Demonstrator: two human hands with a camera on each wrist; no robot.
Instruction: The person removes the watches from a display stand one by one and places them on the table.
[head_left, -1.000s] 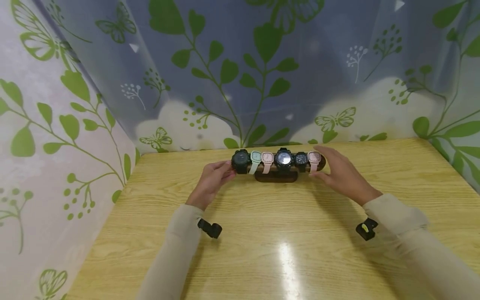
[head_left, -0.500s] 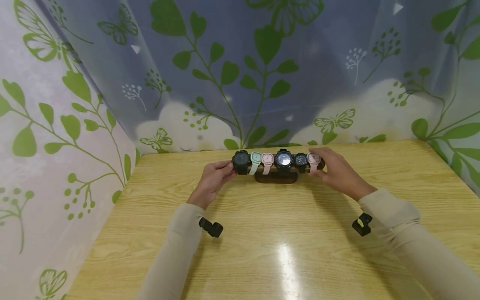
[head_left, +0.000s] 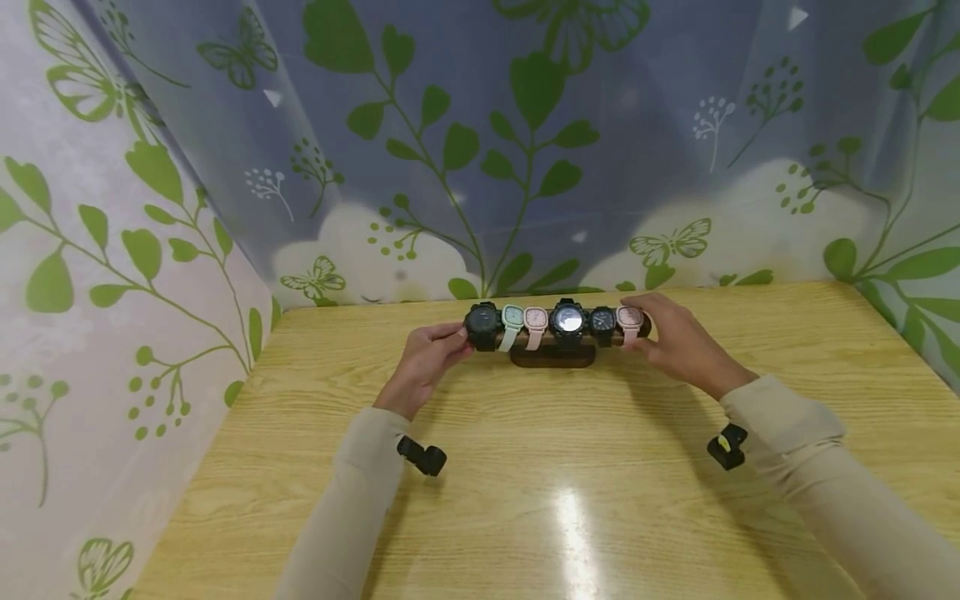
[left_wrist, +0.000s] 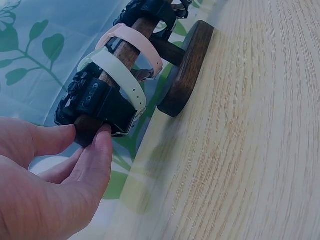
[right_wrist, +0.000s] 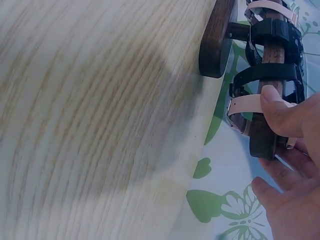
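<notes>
A dark wooden watch stand (head_left: 553, 357) stands at the table's far edge, several watches strapped along its raised bar. My left hand (head_left: 422, 367) pinches the left bar end between thumb and fingers, right beside a large black watch (head_left: 482, 325). A mint green watch (head_left: 513, 318) and a pink watch (head_left: 536, 320) follow, then another large black watch (head_left: 567, 319) and a smaller black one. At the right end my right hand (head_left: 686, 346) grips the other pink watch (head_left: 630, 318). Its thumb lies by the strap (right_wrist: 247, 104) in the right wrist view; its fingers reach behind the bar, partly hidden.
A pale wood-grain table (head_left: 495, 467) extends from the stand toward me. Behind it hangs a leaf-and-butterfly printed curtain (head_left: 420, 183), with a similar one on the left side. Black cameras (head_left: 423, 457) are strapped at both wrists.
My right hand has drawn in around the right-end pink watch, its thumb now nearer the strap. My left hand stays on the left bar end; the stand has stayed in place.
</notes>
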